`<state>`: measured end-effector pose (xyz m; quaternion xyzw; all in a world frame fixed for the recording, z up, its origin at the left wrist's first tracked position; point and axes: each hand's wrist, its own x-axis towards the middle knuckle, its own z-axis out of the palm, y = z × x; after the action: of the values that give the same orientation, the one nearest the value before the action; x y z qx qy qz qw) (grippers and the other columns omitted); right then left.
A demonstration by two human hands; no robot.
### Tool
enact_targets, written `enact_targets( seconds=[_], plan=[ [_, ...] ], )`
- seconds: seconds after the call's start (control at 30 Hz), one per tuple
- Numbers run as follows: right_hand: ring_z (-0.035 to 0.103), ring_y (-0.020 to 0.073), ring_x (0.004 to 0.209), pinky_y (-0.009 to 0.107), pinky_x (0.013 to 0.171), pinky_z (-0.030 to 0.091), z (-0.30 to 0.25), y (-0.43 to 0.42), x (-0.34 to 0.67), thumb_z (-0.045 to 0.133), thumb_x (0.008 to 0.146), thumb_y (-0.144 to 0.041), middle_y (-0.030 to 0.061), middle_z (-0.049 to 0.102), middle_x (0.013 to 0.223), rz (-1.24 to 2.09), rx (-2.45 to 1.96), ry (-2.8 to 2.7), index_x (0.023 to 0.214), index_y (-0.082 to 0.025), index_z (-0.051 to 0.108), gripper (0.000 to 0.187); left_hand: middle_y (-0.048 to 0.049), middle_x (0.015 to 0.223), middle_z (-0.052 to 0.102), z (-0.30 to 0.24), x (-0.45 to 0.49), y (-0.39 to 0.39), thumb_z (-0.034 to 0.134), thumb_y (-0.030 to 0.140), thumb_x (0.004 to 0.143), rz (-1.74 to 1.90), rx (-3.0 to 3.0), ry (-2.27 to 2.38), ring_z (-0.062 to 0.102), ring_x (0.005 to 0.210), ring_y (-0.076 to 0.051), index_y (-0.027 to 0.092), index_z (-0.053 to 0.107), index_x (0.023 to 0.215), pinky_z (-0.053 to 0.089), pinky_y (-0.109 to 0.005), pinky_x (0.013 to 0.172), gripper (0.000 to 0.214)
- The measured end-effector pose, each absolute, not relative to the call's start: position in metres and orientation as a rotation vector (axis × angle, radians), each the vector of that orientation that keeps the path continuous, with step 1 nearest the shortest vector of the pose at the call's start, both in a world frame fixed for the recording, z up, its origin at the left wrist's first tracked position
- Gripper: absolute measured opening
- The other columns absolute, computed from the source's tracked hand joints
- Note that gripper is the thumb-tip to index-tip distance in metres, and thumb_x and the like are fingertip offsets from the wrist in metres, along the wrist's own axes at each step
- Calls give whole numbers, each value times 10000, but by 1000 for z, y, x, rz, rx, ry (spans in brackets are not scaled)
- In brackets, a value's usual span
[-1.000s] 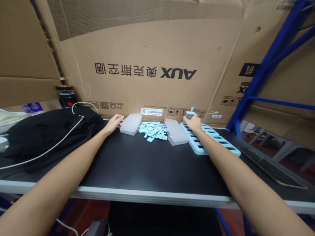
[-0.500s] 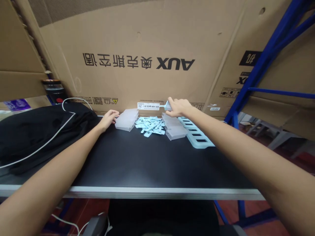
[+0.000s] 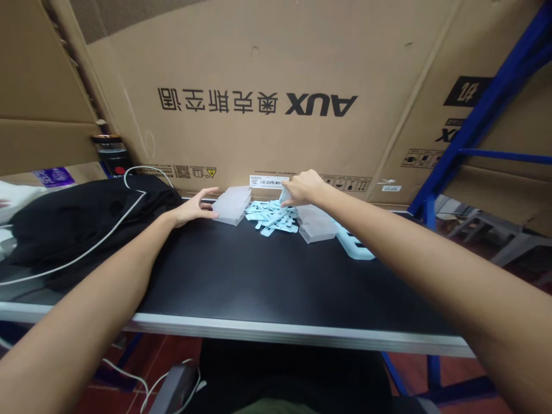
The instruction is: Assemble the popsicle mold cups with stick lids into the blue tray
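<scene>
A pile of several small light-blue plastic sticks [image 3: 272, 217] lies at the back of the black table [image 3: 259, 276]. My right hand [image 3: 302, 188] hovers over the pile's right edge, fingers pinched on a small grey-blue piece [image 3: 284, 196]. My left hand [image 3: 192, 209] rests with fingers spread against the left side of a frosted plastic box [image 3: 233, 204]. A second frosted box [image 3: 318, 223] lies right of the pile. A light-blue slotted tray [image 3: 357, 245] shows partly under my right forearm.
A large AUX cardboard carton [image 3: 259, 98] stands as a wall behind the table. Black cloth [image 3: 77, 224] with a white cable [image 3: 107, 227] covers the table's left part, with a dark bottle [image 3: 111, 152] behind it. Blue shelf posts [image 3: 474, 115] rise at the right.
My right hand has carried the small piece leftward from the slotted tray to above the stick pile. My left hand stays at the left box, fingers now spread wider.
</scene>
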<state>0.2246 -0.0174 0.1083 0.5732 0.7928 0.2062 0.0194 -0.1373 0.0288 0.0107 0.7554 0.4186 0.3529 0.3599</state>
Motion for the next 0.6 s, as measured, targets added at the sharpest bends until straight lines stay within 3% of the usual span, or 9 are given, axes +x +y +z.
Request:
enact_targets(
  seconds=[0.23, 0.33, 0.47, 0.6],
  plan=[
    [609, 392, 1073, 537, 915, 437, 128, 0, 247, 610, 711, -739, 186, 673, 1024, 388, 2046, 2431, 1091, -138, 624, 711, -125, 1539, 329, 4, -130, 32, 872, 330, 544, 865, 2055, 1186, 581, 1177, -316, 345, 438, 1438, 492, -476, 988, 994],
    [610, 381, 1044, 544, 875, 471, 141, 2, 268, 687, 678, -662, 158, 677, 1000, 312, 2050, 2378, 1083, -160, 642, 646, -130, 1519, 333, 4, -130, 32, 875, 362, 537, 866, 2087, 1210, 606, 1125, -303, 329, 460, 1420, 514, -459, 956, 976],
    [606, 369, 1060, 536, 892, 473, 150, -2, 289, 753, 677, -490, 141, 679, 933, 94, 2216, 2292, 943, -164, 685, 426, -136, 1501, 332, 4, -128, 31, 868, 386, 550, 877, 2113, 1188, 628, 1081, -282, 310, 463, 1415, 520, -433, 945, 958],
    [629, 360, 1020, 538, 871, 485, 151, -1, 300, 767, 653, -525, 134, 684, 918, 69, 2132, 2264, 844, -165, 684, 416, -143, 1468, 407, 3, -129, 32, 851, 385, 567, 883, 2113, 1159, 640, 1055, -277, 300, 463, 1411, 523, -420, 922, 932]
  ],
)
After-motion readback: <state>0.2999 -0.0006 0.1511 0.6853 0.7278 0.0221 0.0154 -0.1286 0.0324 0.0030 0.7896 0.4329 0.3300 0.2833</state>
